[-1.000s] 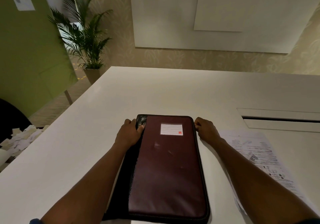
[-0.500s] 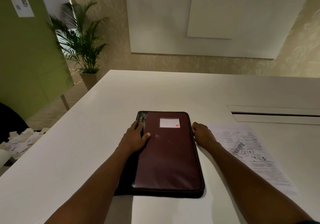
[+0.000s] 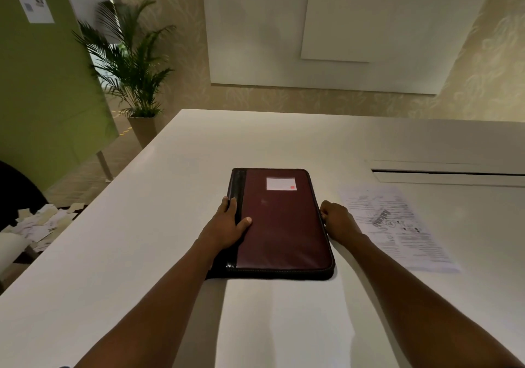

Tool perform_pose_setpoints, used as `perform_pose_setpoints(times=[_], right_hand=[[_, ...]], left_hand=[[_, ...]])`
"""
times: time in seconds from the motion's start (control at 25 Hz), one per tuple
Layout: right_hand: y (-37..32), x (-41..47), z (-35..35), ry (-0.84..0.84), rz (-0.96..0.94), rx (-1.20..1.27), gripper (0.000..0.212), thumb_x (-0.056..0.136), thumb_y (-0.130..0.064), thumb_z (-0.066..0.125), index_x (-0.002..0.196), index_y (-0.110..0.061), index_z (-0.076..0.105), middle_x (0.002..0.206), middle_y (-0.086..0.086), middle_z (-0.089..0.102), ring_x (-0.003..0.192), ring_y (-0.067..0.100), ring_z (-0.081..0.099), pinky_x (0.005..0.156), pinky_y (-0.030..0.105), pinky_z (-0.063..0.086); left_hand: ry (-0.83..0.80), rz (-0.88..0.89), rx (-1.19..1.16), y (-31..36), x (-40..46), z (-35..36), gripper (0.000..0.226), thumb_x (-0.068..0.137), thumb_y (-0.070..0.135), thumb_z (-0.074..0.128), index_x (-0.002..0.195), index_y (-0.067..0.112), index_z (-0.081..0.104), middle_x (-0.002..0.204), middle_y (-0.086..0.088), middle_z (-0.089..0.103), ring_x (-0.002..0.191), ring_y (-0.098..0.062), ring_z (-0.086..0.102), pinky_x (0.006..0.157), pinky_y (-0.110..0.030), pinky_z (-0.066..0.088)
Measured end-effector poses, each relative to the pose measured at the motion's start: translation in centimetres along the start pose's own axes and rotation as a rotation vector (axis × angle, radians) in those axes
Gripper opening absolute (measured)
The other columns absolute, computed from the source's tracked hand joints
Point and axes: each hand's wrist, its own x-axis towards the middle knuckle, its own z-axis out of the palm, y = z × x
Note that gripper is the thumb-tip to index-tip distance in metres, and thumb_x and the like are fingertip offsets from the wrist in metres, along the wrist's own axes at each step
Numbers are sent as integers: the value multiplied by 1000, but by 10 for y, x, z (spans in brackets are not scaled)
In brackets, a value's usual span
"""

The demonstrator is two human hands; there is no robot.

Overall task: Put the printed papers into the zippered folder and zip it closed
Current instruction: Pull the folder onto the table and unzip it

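Note:
A maroon zippered folder with a black spine and a white label lies flat and closed on the white table. My left hand grips its left spine edge, thumb on the cover and fingers curled over the side. At the middle of the folder's right edge, my right hand is curled and pinches the zipper; the pull itself is hidden by the fingers. The printed papers lie flat on the table just right of that hand, outside the folder.
A long cable slot is cut into the table behind the papers. Off the table's left edge are torn paper scraps, a green partition and a potted palm. White panels hang on the far wall.
Both hands have slid toward me along the folder's sides, the right one from the far right corner to mid-edge. The view has pulled back, showing the folder's near end.

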Motion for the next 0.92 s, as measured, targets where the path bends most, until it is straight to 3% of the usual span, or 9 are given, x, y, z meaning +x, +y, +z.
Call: perform_pose_setpoints(times=[0.4, 0.68, 0.92], right_hand=[[-12, -65, -10, -5, 42, 9, 13, 84, -1, 41, 77, -11, 45, 75, 9, 55, 66, 22, 43, 53, 31, 27], [-22, -112, -16, -10, 114, 52, 13, 86, -6, 41, 75, -12, 44, 70, 4, 51, 61, 19, 40, 55, 30, 29], [-31, -149, -9, 29, 158, -1, 17, 84, 6, 42, 77, -10, 42, 68, 3, 48, 62, 22, 47, 46, 25, 25]], left_hand=[[-10, 37, 15, 1, -50, 1, 88, 96, 60, 40, 157, 11, 1, 166, -9, -5, 151, -27, 15, 117, -42, 27], [-94, 51, 134, 2, -76, -5, 87, 97, 59, 40, 157, 10, 0, 165, -13, -1, 146, -34, 29, 114, -45, 34], [-159, 128, 161, -12, -98, -13, 92, 92, 62, 47, 158, 15, 3, 165, -9, 6, 140, -31, 39, 109, -39, 38]])
